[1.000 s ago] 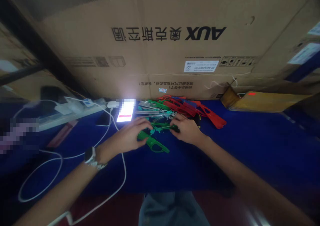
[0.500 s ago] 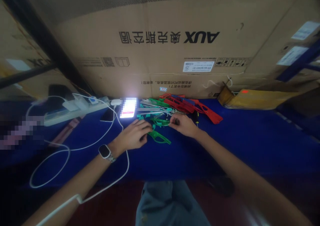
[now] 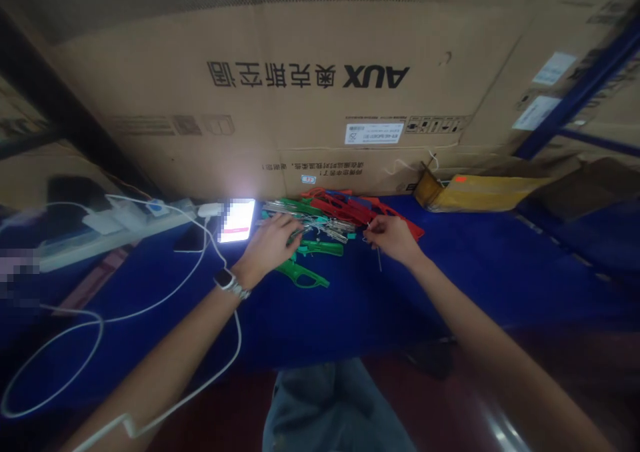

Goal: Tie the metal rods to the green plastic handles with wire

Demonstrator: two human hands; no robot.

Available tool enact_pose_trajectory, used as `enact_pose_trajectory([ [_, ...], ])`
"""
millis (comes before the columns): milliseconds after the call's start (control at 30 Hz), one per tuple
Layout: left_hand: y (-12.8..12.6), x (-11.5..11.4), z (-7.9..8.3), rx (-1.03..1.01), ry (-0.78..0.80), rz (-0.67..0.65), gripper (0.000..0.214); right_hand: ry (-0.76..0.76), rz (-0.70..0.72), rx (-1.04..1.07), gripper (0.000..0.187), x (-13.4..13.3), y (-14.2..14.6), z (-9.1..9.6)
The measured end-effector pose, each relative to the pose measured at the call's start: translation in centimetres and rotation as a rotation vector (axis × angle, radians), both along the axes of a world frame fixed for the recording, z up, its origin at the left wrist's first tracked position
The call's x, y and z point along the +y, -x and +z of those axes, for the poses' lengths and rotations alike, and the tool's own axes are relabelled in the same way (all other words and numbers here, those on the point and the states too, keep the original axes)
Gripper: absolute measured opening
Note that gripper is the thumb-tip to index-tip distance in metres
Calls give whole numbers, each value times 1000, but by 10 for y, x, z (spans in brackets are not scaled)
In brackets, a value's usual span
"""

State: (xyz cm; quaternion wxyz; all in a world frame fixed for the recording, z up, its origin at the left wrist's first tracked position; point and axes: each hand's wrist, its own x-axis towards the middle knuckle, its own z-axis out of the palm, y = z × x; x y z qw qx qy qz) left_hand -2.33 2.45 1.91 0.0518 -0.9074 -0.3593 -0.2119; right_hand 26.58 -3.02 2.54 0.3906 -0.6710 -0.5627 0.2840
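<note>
My right hand is closed in a pinch on a thin wire, whose end hangs below the fingers. It is beside the red plastic handle shells. My left hand is over the left side of the pile with its fingers curled; what they grip, if anything, is hidden. Below it lies a green plastic handle shell with a long loop. A second green piece rests between my hands. Behind them are slim metal tubes and a tangle of small metal parts and wires.
A lit phone stands left of the pile, near a power strip with plugs. A white cable loops across the blue table and my left forearm. A yellow package lies right, before a large cardboard box.
My right hand has moved right, away from the green pieces, and a thin wire now hangs from it. My left hand has moved off the looped green shell towards the metal tubes. The view has shifted.
</note>
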Motion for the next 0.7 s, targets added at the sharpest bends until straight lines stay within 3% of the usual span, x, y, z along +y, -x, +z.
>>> enact_pose_trajectory([
  [67, -13, 15, 1, 33, 12, 55, 18, 3, -33, -62, 15, 1, 0, -1],
  [200, -18, 34, 2, 33, 12, 124, 25, -20, -30, -317, 55, 0, 7, 1],
  [233, -16, 37, 2, 39, 21, 139, 26, -45, -16, -386, 56, -1, 11, 3],
  [400, -5, 45, 6, 107, 125, 146, 24, -105, 102, -523, 18, 12, 42, 8],
  [533, -5, 52, 11, 171, 131, 111, 19, -49, 127, -651, 22, 35, 60, 7],
  [700, -7, 59, 18, 251, 145, 88, 14, -45, 165, -788, 19, 48, 60, 0],
])
